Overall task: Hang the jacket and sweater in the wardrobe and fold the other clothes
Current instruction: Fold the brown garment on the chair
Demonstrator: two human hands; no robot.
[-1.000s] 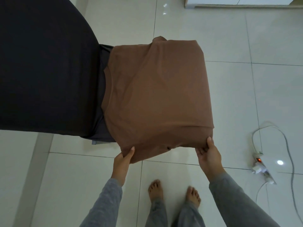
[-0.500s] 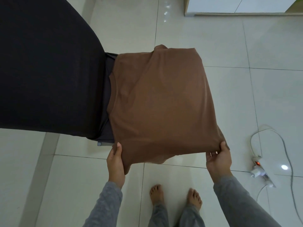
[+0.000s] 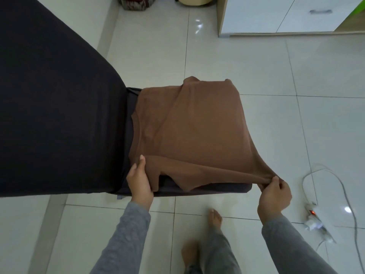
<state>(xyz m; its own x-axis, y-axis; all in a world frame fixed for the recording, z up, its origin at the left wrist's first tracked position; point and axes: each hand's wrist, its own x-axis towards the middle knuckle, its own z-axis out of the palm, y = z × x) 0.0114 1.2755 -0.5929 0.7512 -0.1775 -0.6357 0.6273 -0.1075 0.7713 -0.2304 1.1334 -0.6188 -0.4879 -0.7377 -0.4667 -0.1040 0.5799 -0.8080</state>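
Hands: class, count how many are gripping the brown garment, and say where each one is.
2. The left hand holds the brown garment at its near-left edge; the right hand pinches its near-right corner, stretched out sideways. No other hand shows.

Left hand (image 3: 139, 179) pinching cloth, thumb on top, right hand (image 3: 275, 191) fisted, gripping cloth

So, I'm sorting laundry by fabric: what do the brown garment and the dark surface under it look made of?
Brown garment: looks like thin, matte knit, perhaps cotton jersey; it drapes softly and pulls into a taut ridge where the right hand pinches it. Dark surface: seemingly a matte, dark grey cloth cover, without sheen; weave unclear.
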